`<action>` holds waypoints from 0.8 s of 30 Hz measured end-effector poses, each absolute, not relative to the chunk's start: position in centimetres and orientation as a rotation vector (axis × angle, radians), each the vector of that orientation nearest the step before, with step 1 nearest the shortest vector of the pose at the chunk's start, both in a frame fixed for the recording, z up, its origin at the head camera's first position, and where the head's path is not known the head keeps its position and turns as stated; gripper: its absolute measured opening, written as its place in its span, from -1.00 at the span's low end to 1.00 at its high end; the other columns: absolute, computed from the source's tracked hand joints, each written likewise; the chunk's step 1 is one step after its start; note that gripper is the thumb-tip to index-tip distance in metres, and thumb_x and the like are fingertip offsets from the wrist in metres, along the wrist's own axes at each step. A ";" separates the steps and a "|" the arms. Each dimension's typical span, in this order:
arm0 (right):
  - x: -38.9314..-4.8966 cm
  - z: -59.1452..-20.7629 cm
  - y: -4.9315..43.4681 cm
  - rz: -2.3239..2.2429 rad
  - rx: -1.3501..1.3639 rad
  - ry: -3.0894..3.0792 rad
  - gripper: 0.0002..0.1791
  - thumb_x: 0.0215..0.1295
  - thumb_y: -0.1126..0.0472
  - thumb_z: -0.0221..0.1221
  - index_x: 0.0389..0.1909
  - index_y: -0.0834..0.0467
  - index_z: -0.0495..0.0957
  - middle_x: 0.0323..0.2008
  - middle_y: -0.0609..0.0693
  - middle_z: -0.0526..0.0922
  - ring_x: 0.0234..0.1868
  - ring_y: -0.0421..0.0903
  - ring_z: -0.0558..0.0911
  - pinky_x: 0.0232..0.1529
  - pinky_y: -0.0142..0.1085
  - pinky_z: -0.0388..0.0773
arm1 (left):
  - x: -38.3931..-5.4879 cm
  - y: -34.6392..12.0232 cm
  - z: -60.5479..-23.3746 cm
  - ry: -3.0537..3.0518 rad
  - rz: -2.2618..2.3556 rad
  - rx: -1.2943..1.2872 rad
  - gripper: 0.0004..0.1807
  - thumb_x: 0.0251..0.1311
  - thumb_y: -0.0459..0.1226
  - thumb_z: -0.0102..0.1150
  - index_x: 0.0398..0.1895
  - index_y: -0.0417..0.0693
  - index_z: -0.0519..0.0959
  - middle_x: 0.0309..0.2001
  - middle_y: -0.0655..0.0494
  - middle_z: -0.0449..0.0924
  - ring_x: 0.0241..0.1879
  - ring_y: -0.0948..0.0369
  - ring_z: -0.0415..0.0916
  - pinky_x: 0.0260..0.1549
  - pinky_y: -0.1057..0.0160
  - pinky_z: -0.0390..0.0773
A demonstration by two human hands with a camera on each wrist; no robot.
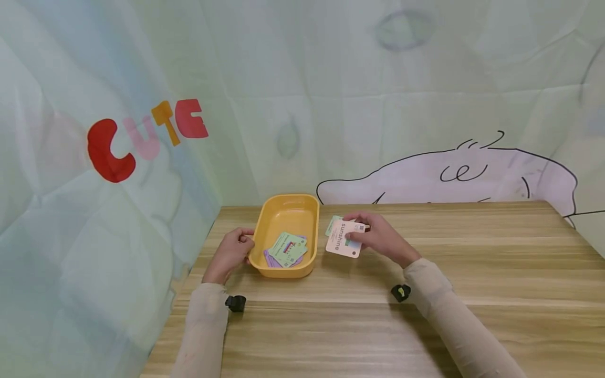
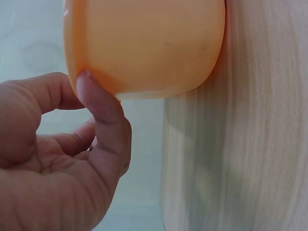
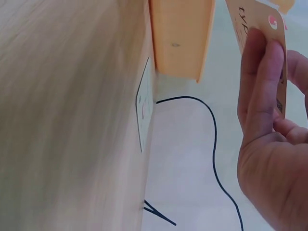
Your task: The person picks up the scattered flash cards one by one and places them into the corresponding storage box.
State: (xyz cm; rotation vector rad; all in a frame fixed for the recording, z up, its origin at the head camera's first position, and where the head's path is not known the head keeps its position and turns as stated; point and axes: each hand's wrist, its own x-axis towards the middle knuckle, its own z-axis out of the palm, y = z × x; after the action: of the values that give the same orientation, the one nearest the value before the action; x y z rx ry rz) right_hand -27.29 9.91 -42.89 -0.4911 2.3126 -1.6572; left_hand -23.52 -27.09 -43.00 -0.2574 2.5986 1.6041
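My left hand (image 1: 229, 255) pinches the near-left rim of a yellow plastic tray (image 1: 283, 219) between thumb and finger; the left wrist view shows the tray's outer wall (image 2: 159, 48) and the curled fingers. Inside the tray lie a few overlapping cards, a green one (image 1: 282, 252) on top of purple ones (image 1: 270, 260). Right of the tray, my right hand (image 1: 382, 237) holds a pale pink card (image 1: 337, 244) printed "sunshine", raised above the table. Whether more cards sit behind it I cannot tell. A light green card (image 3: 144, 106) lies on the table below it, mostly hidden in the head view.
The wood-grain table (image 1: 340, 336) stretches toward me and off to the right. Behind and to the left hangs a pale printed cloth (image 1: 264, 115) with "CUTE" lettering, meeting the table's back edge. Each wrist bears a small black camera.
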 end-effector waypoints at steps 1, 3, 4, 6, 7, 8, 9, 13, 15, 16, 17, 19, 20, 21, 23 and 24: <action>-27.3 -42.8 9.8 -1.671 -0.490 2.315 -0.52 0.31 0.23 0.31 0.24 0.14 0.51 -0.03 0.14 0.65 -0.17 -0.01 0.71 -0.25 -0.15 0.72 | -23.5 -27.1 -43.0 2.599 1.603 -0.258 -0.58 0.43 -0.37 -0.07 0.31 -0.29 0.39 -0.17 -0.03 0.37 -0.37 0.15 0.44 -0.48 0.27 0.57; -27.2 -42.5 9.6 -1.700 -0.494 2.313 -0.51 0.32 0.22 0.31 0.25 0.15 0.50 -0.03 0.14 0.66 -0.17 -0.02 0.71 -0.25 -0.16 0.72 | -23.5 -27.1 -43.0 2.597 1.604 -0.258 -0.59 0.43 -0.37 -0.07 0.30 -0.29 0.39 -0.17 -0.03 0.37 -0.37 0.14 0.44 -0.48 0.27 0.57; -27.2 -42.4 9.5 -1.716 -0.496 2.308 -0.51 0.32 0.22 0.31 0.25 0.15 0.51 -0.03 0.15 0.67 -0.18 -0.02 0.71 -0.25 -0.16 0.72 | -23.5 -27.1 -42.9 2.596 1.604 -0.259 -0.59 0.44 -0.37 -0.07 0.31 -0.29 0.39 -0.17 -0.04 0.38 -0.36 0.14 0.44 -0.48 0.27 0.57; -27.2 -42.2 9.3 -1.740 -0.497 2.301 -0.53 0.32 0.22 0.31 0.24 0.15 0.52 -0.03 0.14 0.67 -0.18 -0.01 0.72 -0.26 -0.16 0.72 | -23.4 -27.1 -42.9 2.595 1.600 -0.260 -0.59 0.44 -0.37 -0.07 0.31 -0.29 0.39 -0.17 -0.04 0.38 -0.36 0.14 0.44 -0.47 0.26 0.57; -27.3 -42.1 9.1 -1.745 -0.505 2.298 -0.53 0.32 0.22 0.31 0.24 0.15 0.53 -0.03 0.15 0.68 -0.18 0.00 0.72 -0.26 -0.15 0.72 | -23.4 -27.1 -42.9 2.594 1.599 -0.259 -0.59 0.44 -0.37 -0.07 0.31 -0.29 0.39 -0.16 -0.04 0.38 -0.36 0.13 0.44 -0.46 0.25 0.58; -27.3 -42.0 8.9 -1.747 -0.513 2.296 -0.54 0.32 0.21 0.32 0.23 0.14 0.54 -0.02 0.15 0.68 -0.18 0.00 0.73 -0.26 -0.15 0.72 | -23.4 -27.1 -42.9 2.592 1.600 -0.259 -0.58 0.44 -0.37 -0.07 0.31 -0.29 0.39 -0.16 -0.04 0.38 -0.36 0.13 0.44 -0.46 0.25 0.58; -27.4 -41.9 8.8 -1.747 -0.526 2.293 -0.54 0.32 0.21 0.32 0.23 0.15 0.54 -0.02 0.15 0.68 -0.17 0.01 0.73 -0.26 -0.15 0.72 | -23.4 -27.1 -42.8 2.593 1.598 -0.256 -0.58 0.44 -0.37 -0.07 0.31 -0.29 0.38 -0.16 -0.04 0.39 -0.36 0.13 0.44 -0.45 0.24 0.58; -27.5 -41.6 8.0 -1.728 -0.555 2.289 -0.55 0.32 0.17 0.34 0.20 0.13 0.56 -0.01 0.13 0.68 -0.17 0.02 0.73 -0.24 -0.14 0.72 | -23.3 -27.1 -42.8 2.590 1.600 -0.252 -0.58 0.44 -0.37 -0.07 0.32 -0.29 0.39 -0.16 -0.05 0.39 -0.36 0.13 0.44 -0.44 0.22 0.59; -27.5 -41.4 7.6 -1.728 -0.566 2.285 -0.56 0.32 0.17 0.34 0.20 0.12 0.56 -0.01 0.12 0.69 -0.17 0.02 0.73 -0.23 -0.14 0.72 | -23.3 -27.2 -42.8 2.587 1.604 -0.249 -0.57 0.44 -0.37 -0.07 0.32 -0.29 0.39 -0.15 -0.05 0.39 -0.36 0.13 0.44 -0.45 0.23 0.59; -27.4 -41.4 7.4 -1.728 -0.570 2.283 -0.56 0.32 0.17 0.34 0.20 0.12 0.56 -0.01 0.12 0.69 -0.17 0.02 0.73 -0.23 -0.14 0.72 | -23.3 -27.2 -42.8 2.585 1.607 -0.245 -0.57 0.43 -0.37 -0.07 0.32 -0.28 0.39 -0.16 -0.05 0.39 -0.36 0.13 0.45 -0.45 0.24 0.59; -27.4 -41.3 7.2 -1.731 -0.573 2.280 -0.56 0.33 0.17 0.33 0.20 0.12 0.55 -0.02 0.11 0.69 -0.17 0.02 0.73 -0.23 -0.14 0.72 | -23.3 -27.2 -42.8 2.585 1.610 -0.242 -0.57 0.43 -0.37 -0.06 0.32 -0.29 0.39 -0.16 -0.05 0.39 -0.36 0.13 0.45 -0.46 0.25 0.58; -27.4 -41.3 6.9 -1.746 -0.586 2.272 -0.57 0.33 0.20 0.32 0.20 0.13 0.55 -0.02 0.11 0.69 -0.18 0.01 0.73 -0.24 -0.14 0.72 | -23.3 -27.2 -42.8 2.585 1.614 -0.233 -0.57 0.43 -0.37 -0.07 0.32 -0.29 0.39 -0.17 -0.05 0.39 -0.36 0.12 0.45 -0.47 0.25 0.58; -27.4 -41.3 6.7 -1.755 -0.589 2.267 -0.58 0.33 0.20 0.32 0.19 0.13 0.55 -0.03 0.11 0.69 -0.19 0.01 0.73 -0.25 -0.14 0.72 | -23.3 -27.2 -42.8 2.585 1.616 -0.231 -0.57 0.43 -0.37 -0.07 0.32 -0.29 0.39 -0.17 -0.05 0.39 -0.36 0.12 0.45 -0.47 0.25 0.58; -27.4 -41.3 6.5 -1.762 -0.593 2.262 -0.58 0.33 0.21 0.32 0.19 0.13 0.56 -0.03 0.11 0.69 -0.19 0.01 0.72 -0.25 -0.14 0.72 | -23.3 -27.2 -42.8 2.585 1.615 -0.229 -0.57 0.43 -0.37 -0.07 0.32 -0.29 0.39 -0.17 -0.05 0.39 -0.36 0.12 0.45 -0.46 0.24 0.59; -27.4 -41.3 6.2 -1.776 -0.602 2.252 -0.59 0.32 0.22 0.32 0.18 0.13 0.56 -0.04 0.11 0.69 -0.19 0.01 0.72 -0.26 -0.14 0.72 | -23.3 -27.3 -42.7 2.584 1.617 -0.229 -0.57 0.43 -0.38 -0.07 0.32 -0.29 0.40 -0.18 -0.04 0.39 -0.36 0.11 0.45 -0.46 0.24 0.58; -27.4 -41.4 6.0 -1.783 -0.603 2.247 -0.59 0.32 0.22 0.32 0.17 0.13 0.57 -0.04 0.12 0.69 -0.19 0.01 0.72 -0.26 -0.14 0.72 | -23.3 -27.2 -42.7 2.583 1.617 -0.231 -0.57 0.42 -0.38 -0.08 0.32 -0.29 0.40 -0.18 -0.04 0.39 -0.36 0.11 0.45 -0.46 0.24 0.58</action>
State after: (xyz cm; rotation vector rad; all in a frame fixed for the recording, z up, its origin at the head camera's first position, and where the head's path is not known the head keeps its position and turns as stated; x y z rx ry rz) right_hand -27.38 5.99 -41.38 -0.6034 2.2472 -1.7826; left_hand -23.28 -27.24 -42.70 -0.2309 2.5829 1.6169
